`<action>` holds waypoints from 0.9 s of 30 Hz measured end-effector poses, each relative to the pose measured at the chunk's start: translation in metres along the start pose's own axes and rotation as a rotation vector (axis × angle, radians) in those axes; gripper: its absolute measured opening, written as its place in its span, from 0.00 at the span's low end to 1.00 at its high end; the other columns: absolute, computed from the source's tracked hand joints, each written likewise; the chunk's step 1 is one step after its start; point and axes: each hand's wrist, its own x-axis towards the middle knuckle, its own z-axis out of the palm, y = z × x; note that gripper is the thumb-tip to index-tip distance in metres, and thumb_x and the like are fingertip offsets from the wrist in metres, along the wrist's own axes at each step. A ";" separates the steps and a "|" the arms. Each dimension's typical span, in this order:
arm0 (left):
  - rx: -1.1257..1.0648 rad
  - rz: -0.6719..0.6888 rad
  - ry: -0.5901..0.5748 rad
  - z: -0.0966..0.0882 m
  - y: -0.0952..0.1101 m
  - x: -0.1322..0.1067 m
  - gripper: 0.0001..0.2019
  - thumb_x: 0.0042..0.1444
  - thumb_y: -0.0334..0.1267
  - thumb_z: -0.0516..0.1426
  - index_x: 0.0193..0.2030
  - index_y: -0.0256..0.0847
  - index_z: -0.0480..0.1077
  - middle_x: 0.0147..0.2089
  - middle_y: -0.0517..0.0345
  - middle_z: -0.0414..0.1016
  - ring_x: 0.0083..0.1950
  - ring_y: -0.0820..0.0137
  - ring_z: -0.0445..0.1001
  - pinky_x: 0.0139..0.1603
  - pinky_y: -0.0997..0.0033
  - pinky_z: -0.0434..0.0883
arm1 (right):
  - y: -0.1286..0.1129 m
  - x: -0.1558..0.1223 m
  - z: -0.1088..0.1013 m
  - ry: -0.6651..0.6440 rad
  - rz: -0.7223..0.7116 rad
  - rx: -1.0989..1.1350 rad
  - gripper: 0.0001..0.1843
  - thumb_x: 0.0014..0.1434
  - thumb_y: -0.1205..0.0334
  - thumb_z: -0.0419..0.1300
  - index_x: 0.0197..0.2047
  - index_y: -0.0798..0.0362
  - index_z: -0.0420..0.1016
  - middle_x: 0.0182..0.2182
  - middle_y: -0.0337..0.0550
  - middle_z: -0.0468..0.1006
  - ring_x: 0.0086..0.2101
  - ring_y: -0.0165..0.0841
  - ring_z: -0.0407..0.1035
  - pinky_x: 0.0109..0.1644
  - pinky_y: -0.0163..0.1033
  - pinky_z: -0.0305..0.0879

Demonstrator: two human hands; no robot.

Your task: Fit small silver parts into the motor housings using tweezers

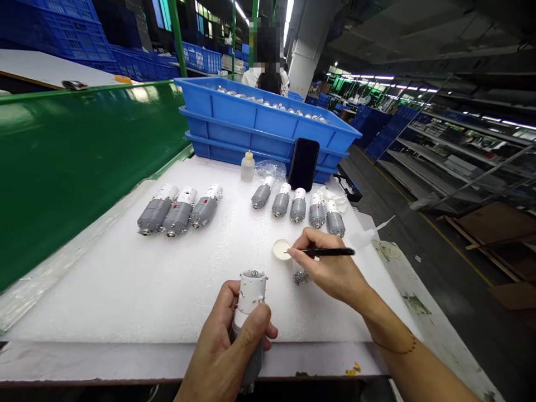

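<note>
My left hand [228, 343] is wrapped round a white-and-grey cylindrical spacecraft model [252, 293], held upright at the near edge of the table with its white end up. Small knobs stick out of its white part. In my right hand [329, 265] is a slim black pen-like tool [335, 252], pinched between the fingers. Its tip reaches into a small round dish of white paste [280, 249]; I cannot tell whether it touches the paste. Just below that hand lies a little heap of small metal parts [300, 277].
Similar models lie on the white foam sheet [125, 290]: a group of three [179, 212] at left, several [297, 205] at right. Behind them stand a small bottle [247, 167], a black phone [304, 164] and stacked blue crates [259, 120]. A person [268, 78] is beyond.
</note>
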 end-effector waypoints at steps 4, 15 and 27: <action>0.038 0.054 0.091 0.002 -0.001 -0.002 0.19 0.56 0.58 0.64 0.40 0.46 0.69 0.27 0.63 0.75 0.27 0.69 0.69 0.30 0.70 0.64 | -0.004 -0.013 -0.002 0.156 -0.079 0.079 0.10 0.64 0.62 0.62 0.30 0.51 0.72 0.29 0.41 0.79 0.29 0.32 0.71 0.31 0.37 0.65; 0.081 0.117 0.234 0.014 0.000 -0.008 0.16 0.60 0.56 0.61 0.42 0.47 0.67 0.34 0.59 0.79 0.34 0.64 0.75 0.36 0.65 0.67 | -0.039 -0.056 0.014 0.303 -0.155 0.386 0.08 0.62 0.69 0.63 0.31 0.51 0.74 0.30 0.38 0.80 0.22 0.25 0.69 0.24 0.30 0.65; 0.107 0.202 0.301 0.024 -0.003 -0.007 0.15 0.62 0.54 0.60 0.44 0.47 0.64 0.42 0.57 0.78 0.47 0.59 0.77 0.48 0.61 0.67 | -0.046 -0.076 0.056 0.521 -0.099 0.391 0.09 0.63 0.70 0.62 0.32 0.48 0.73 0.32 0.37 0.80 0.24 0.26 0.70 0.25 0.31 0.66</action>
